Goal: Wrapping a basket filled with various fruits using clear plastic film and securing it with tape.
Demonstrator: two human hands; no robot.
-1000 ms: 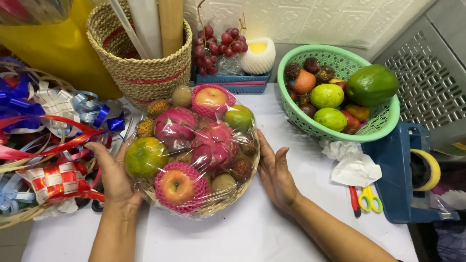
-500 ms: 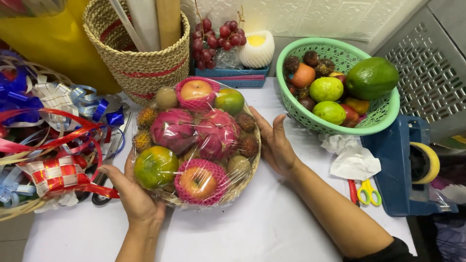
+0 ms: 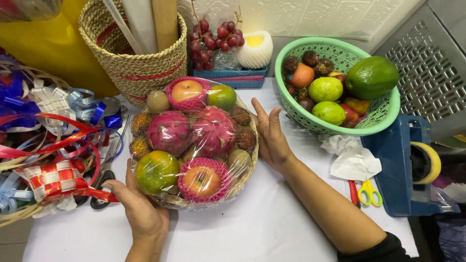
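A round wicker fruit basket (image 3: 245,172) wrapped in clear film stands on the white table (image 3: 272,228). It holds two pink dragon fruits (image 3: 194,131), apples in pink foam nets (image 3: 201,179), a green-orange citrus (image 3: 156,171) and smaller fruits. My left hand (image 3: 141,211) cups the basket's near-left rim from below. My right hand (image 3: 270,136) lies flat against its right side, fingers pointing away from me.
A green plastic colander (image 3: 383,114) of mixed fruit stands at the right. A woven basket (image 3: 136,63) with paper rolls, grapes (image 3: 213,36), a blue tape dispenser (image 3: 412,165), small scissors (image 3: 366,191), crumpled tissue (image 3: 352,157) and ribbons (image 3: 48,145) surround the basket.
The wrapped basket has turned between my hands. My left hand slid from the left side round to the near rim, and my right hand moved farther along the right side.
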